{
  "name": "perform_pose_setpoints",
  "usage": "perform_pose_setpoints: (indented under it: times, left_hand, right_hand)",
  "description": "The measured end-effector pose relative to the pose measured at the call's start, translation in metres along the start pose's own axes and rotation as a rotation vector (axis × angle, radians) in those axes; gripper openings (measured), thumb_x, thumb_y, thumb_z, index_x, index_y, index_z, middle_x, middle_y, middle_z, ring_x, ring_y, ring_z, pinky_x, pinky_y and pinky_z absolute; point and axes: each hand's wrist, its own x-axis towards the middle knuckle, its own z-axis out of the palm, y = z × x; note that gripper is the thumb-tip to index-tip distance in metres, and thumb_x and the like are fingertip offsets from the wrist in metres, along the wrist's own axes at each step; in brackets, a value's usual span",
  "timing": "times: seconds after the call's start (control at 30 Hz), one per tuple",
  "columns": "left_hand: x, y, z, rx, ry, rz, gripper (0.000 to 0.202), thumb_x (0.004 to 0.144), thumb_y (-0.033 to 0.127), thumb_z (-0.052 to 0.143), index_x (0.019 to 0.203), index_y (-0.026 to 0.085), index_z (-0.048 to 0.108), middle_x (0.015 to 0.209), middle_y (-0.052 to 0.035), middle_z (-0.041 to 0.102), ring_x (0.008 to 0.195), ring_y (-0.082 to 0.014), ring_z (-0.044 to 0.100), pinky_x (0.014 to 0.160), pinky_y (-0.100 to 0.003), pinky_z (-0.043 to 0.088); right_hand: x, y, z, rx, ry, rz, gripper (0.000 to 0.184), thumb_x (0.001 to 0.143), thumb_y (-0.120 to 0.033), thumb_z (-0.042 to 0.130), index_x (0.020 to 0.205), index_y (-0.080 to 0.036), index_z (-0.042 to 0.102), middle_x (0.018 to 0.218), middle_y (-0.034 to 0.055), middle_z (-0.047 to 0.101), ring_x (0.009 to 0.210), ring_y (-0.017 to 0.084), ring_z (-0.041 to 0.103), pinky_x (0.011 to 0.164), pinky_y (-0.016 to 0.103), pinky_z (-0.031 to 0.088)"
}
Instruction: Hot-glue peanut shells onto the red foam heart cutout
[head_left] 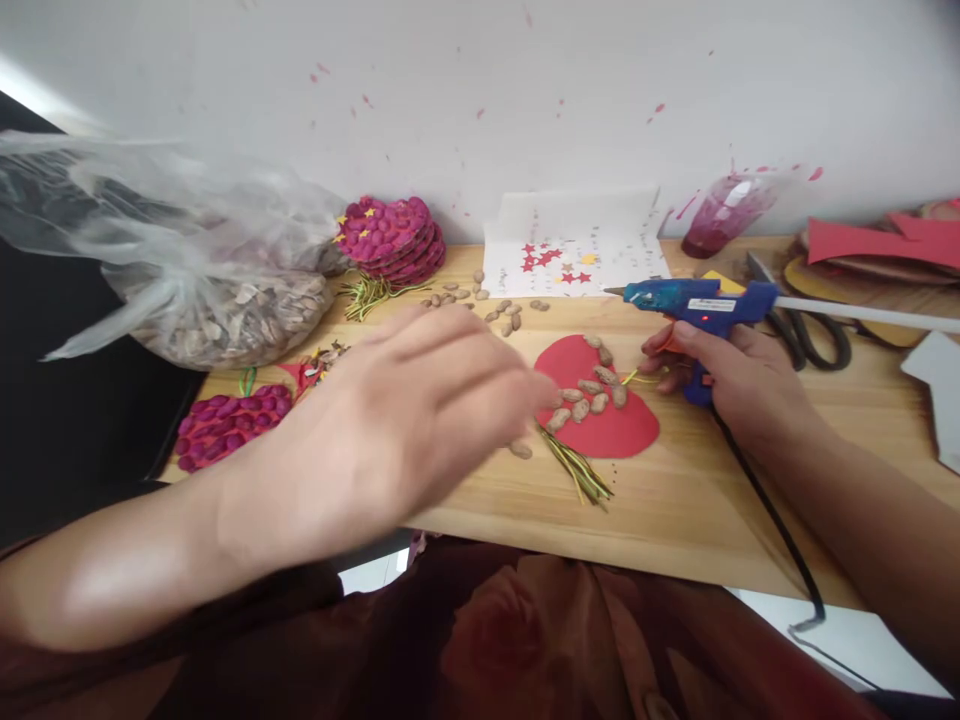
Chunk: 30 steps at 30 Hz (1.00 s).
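My right hand point(739, 375) grips a blue hot glue gun point(694, 303) with its nozzle pointing left and a red light lit on its body. Just left of it a red paper heart point(611, 428) lies on the wooden table point(675, 500), with several tan shells glued in a row and a green-yellow stem bundle point(579, 470) at its lower edge. My left hand point(409, 410) hovers blurred over the table, fingers stretched toward the heart's left edge, close to a loose shell point(520, 450). Whether its fingertips pinch anything is unclear.
A clear plastic bag of shells point(217, 315) sits at the left. Stacked purple shell pieces point(394, 235) and another point(229, 425) lie nearby. Loose shells point(502, 312), a star sticker sheet point(574, 250), a paint-stained cup point(724, 212), scissors point(814, 335) and red paper point(877, 240) fill the back. The gun's black cord point(772, 520) trails over the front edge.
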Motion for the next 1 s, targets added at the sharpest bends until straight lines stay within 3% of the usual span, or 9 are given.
perform_pose_setpoints:
  times: [0.07,0.1,0.23,0.33,0.7,1.0]
  left_hand:
    - [0.006,-0.007,0.001,0.088,-0.184,0.118,0.017,0.098,0.029,0.058,0.093,0.024,0.073,0.086,-0.0034,0.068,0.087,-0.0223,0.065,0.087,-0.041,0.053]
    - [0.008,-0.011,0.005,0.125,-0.215,0.143,0.018,0.098,0.025,0.057,0.091,0.023,0.073,0.084,-0.0033,0.068,0.085,-0.0207,0.064,0.087,-0.039,0.053]
    - [-0.001,-0.021,0.032,0.034,-0.258,0.121,0.018,0.099,0.016,0.055,0.095,0.02,0.072,0.098,-0.0047,0.069,0.093,-0.0177,0.065,0.086,-0.031,0.053]
    - [-0.014,-0.021,0.051,-0.108,-0.269,0.077,0.013,0.099,0.018,0.058,0.101,0.02,0.071,0.11,-0.0066,0.068,0.103,-0.018,0.065,0.091,-0.031,0.054]
    - [-0.036,-0.019,0.084,-0.219,-0.108,-0.014,0.014,0.097,0.02,0.062,0.105,0.022,0.073,0.111,-0.0075,0.069,0.105,-0.0179,0.067,0.093,-0.033,0.055]
    - [-0.041,-0.03,0.08,-0.138,0.015,-0.069,0.012,0.093,0.015,0.066,0.098,0.02,0.075,0.105,-0.0076,0.071,0.101,-0.0188,0.07,0.089,-0.034,0.059]
  right_hand:
    - [-0.001,-0.001,0.002,-0.006,0.011,0.001,0.019,0.081,-0.037,0.075,0.079,-0.019,0.073,0.082,0.0044,0.073,0.068,0.017,0.07,0.049,0.023,0.055]
    - [-0.001,-0.001,0.003,-0.011,0.011,0.0,0.018,0.081,-0.037,0.075,0.08,-0.019,0.073,0.083,0.0042,0.073,0.068,0.017,0.07,0.05,0.023,0.056]
    - [-0.002,0.001,0.003,-0.007,0.007,-0.012,0.018,0.082,-0.037,0.074,0.082,-0.019,0.072,0.085,0.0038,0.072,0.069,0.017,0.07,0.049,0.024,0.055]
    - [-0.001,0.001,0.002,-0.004,-0.004,-0.012,0.019,0.083,-0.038,0.074,0.082,-0.019,0.073,0.086,0.0044,0.073,0.07,0.017,0.07,0.05,0.024,0.055]
    - [-0.001,0.003,0.0,-0.041,-0.041,-0.032,0.021,0.084,-0.041,0.074,0.084,-0.021,0.073,0.087,0.0042,0.073,0.073,0.017,0.07,0.052,0.024,0.056]
    - [-0.001,0.003,0.0,-0.047,-0.039,-0.033,0.021,0.085,-0.041,0.074,0.084,-0.02,0.074,0.087,0.0036,0.073,0.072,0.017,0.07,0.05,0.024,0.056]
